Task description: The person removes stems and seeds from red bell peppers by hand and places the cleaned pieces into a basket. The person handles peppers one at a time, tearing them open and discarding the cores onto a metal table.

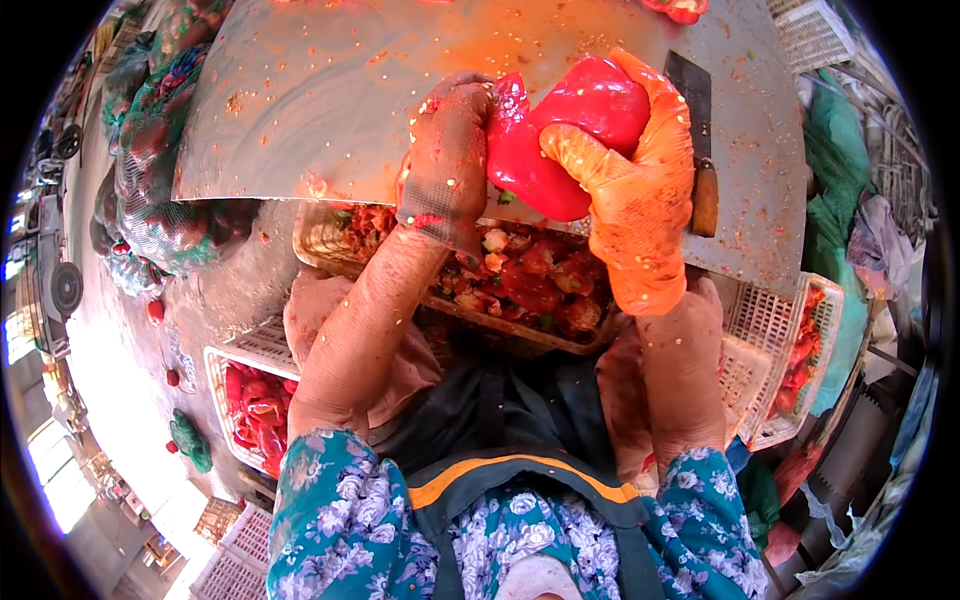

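A glossy red bell pepper (540, 169) is held up over the near edge of a metal tabletop, its left end torn or cut open. My right hand (637, 187), in an orange rubber-coated glove, grips its right side with thumb in front and fingers behind. My left hand (448, 150), in a dark, wet, seed-specked glove, closes on the pepper's left edge; its fingertips are hidden. Another bit of red shows behind the left wrist. Below the hands, a crate (517, 330) holds pepper cores and scraps. A cleaver with a wooden handle (705, 199) lies flat right of my right hand.
Seeds and red juice spatter the metal tabletop (300, 127). Net sacks (161, 165) slump at left. Crates of red peppers stand low at left (259, 409) and right (799, 360). More pepper (679, 9) lies at the far edge. Green netting (832, 157) hangs at right.
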Available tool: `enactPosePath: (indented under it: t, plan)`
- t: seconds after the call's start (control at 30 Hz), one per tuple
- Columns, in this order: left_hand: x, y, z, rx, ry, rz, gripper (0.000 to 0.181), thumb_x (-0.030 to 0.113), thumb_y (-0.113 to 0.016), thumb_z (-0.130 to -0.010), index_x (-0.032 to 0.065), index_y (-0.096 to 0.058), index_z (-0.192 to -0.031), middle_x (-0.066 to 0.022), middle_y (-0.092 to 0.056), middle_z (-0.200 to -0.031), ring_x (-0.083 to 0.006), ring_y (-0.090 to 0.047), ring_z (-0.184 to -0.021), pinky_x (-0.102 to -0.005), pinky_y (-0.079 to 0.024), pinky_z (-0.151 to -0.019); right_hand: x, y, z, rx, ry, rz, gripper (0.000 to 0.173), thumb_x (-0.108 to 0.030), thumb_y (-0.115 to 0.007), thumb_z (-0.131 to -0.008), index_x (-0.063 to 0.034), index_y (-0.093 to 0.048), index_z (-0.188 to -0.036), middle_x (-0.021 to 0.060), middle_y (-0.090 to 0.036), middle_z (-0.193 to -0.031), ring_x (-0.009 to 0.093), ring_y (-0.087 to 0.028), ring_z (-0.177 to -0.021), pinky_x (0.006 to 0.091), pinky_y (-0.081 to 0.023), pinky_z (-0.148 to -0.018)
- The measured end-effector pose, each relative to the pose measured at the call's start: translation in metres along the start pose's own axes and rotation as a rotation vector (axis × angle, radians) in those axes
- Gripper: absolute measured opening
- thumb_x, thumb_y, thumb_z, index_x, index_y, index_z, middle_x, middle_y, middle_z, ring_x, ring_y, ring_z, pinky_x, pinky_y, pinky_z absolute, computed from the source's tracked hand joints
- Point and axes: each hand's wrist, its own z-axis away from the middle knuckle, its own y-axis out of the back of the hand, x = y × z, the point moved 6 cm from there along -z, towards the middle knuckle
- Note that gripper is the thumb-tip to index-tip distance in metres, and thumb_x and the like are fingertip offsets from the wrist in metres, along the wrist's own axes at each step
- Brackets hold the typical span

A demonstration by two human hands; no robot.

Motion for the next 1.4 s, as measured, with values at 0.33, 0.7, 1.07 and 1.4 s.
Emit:
enactPosePath:
  t: [0.33, 0.7, 1.07, 1.4]
  plan:
    - [-0.014, -0.013, 0.017, -0.226, 0.393, 0.555, 0.018, 0.017, -0.061, -0.087, 0.0040, -0.062, -0.100, -0.0055, -0.063, -0.102, -0.0151, -0.058, -0.100, -0.0269, -0.047, -0.089, 0.001, 0.001, 0.009, -0.235, 0.181, 0.271, 0.083, -0.016, -0.088, -0.068, -0.0035, -0.046, -0.138, 0.0119, -0.057, -0.127, 0.022, -0.055, -0.116, 0.0340, -0.045, -0.100]
    - [0.009, 0.020, 0.028, -0.205, 0.372, 0.471, 0.018, -0.005, -0.062, -0.072, 0.0056, -0.057, -0.087, -0.0047, -0.058, -0.092, -0.0140, -0.054, -0.082, -0.0275, -0.045, -0.073, -0.010, -0.033, 0.045, -0.149, -0.111, -0.140, 0.052, -0.008, -0.076, -0.081, -0.0019, -0.054, -0.128, 0.0106, -0.060, -0.120, 0.021, -0.060, -0.108, 0.0320, -0.047, -0.095]
    - [0.072, 0.054, 0.050, -0.098, -0.497, 0.068, 0.016, -0.003, -0.064, -0.068, 0.0024, -0.055, -0.080, -0.0105, -0.058, -0.080, -0.0284, -0.055, -0.073, -0.0342, -0.047, -0.068, 0.016, -0.050, 0.076, -0.335, -0.826, -0.676, 0.031, -0.016, -0.058, -0.092, 0.0002, -0.058, -0.119, 0.0162, -0.068, -0.108, 0.031, -0.068, -0.091, 0.0407, -0.059, -0.065]
    - [0.034, 0.051, 0.049, -0.059, -0.130, 0.396, 0.043, -0.001, -0.072, -0.074, 0.0047, -0.056, -0.114, -0.0030, -0.061, -0.100, -0.0118, -0.057, -0.092, -0.0277, -0.051, -0.083, -0.007, -0.060, 0.074, -0.032, -0.401, -0.529, 0.046, 0.009, -0.056, -0.083, -0.0007, -0.049, -0.128, 0.0145, -0.061, -0.112, 0.026, -0.067, -0.093, 0.0376, -0.058, -0.077]
